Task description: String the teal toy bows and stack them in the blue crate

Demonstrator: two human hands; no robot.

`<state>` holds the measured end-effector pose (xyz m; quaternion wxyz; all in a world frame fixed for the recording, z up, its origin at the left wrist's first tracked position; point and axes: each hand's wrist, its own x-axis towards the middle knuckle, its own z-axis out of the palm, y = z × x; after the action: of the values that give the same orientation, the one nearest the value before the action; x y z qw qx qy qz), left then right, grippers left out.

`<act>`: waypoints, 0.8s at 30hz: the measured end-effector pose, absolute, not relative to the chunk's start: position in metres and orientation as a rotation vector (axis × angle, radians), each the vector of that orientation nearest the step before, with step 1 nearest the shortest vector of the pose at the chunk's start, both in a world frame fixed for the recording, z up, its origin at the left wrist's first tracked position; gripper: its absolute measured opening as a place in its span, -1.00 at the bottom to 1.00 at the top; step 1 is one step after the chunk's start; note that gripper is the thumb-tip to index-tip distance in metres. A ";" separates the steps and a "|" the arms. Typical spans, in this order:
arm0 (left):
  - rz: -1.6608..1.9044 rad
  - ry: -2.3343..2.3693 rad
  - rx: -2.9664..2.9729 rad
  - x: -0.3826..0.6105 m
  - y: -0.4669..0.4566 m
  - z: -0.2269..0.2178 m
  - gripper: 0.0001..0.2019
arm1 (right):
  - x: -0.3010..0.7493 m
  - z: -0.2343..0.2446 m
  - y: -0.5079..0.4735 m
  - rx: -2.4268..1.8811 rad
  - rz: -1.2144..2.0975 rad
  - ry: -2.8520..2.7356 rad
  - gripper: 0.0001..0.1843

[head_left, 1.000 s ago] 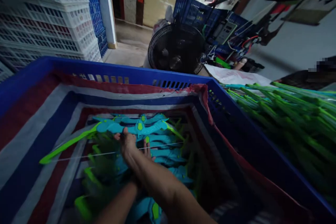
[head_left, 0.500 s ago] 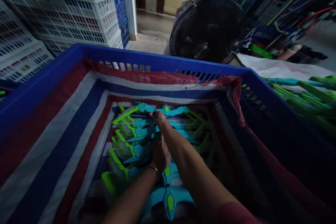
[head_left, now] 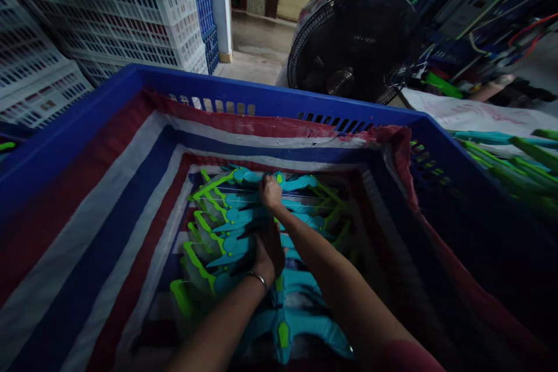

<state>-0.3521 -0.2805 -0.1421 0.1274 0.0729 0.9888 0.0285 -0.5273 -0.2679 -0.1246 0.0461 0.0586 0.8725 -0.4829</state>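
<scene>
At the near end of a row of toy bows lies a turquoise plastic bow with a lime-green, elongated centre insert [head_left: 283, 334], between the two forearms. A dark red sleeve [head_left: 410, 356] shows at the right elbow. The left hand [head_left: 268, 250], with a shiny metal bangle [head_left: 260, 280] at its wrist, reaches in among the turquoise bows with lime-green limbs [head_left: 231, 244] midway along the row; its fingers are in shadow, so whether they grip anything cannot be told. Further on, the right hand [head_left: 272, 192] is curled around the middle of the farthest turquoise-and-lime bow [head_left: 299, 184], just left of its green insert, at the row's far end.

The bows lie inside a big blue plastic crate [head_left: 261, 93] lined with red, white and blue striped sheeting [head_left: 143, 186]. Outside its right side is a heap of lime-green and turquoise plastic pieces [head_left: 523, 168], near a white sheet [head_left: 475, 107]. Past the far rim stands a round black fan [head_left: 349, 49]; stacked white slatted crates [head_left: 170, 17] rise at left, beside blue slatted crates [head_left: 204, 11].
</scene>
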 end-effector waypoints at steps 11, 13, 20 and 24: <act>0.023 2.852 0.217 -0.351 -0.281 -0.135 -0.26 | -0.543 -0.134 -0.208 -0.233 -0.529 2.965 -0.47; 0.023 2.859 0.219 -0.351 -0.281 -0.134 -0.28 | -0.545 -0.133 -0.217 -0.242 -0.523 2.962 -0.48; 0.038 2.838 0.212 -0.349 -0.280 -0.128 -0.29 | -0.541 -0.128 -0.224 -0.121 -0.746 2.903 -0.46; 0.054 2.858 0.201 -0.353 -0.280 -0.132 -0.26 | -0.540 -0.124 -0.240 -0.013 -1.102 2.791 -0.45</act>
<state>-0.3534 -0.2801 -0.1318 0.1377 0.0696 0.9879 0.0185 -0.5398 -0.2404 -0.1241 0.0702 -0.0044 0.9278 -0.3664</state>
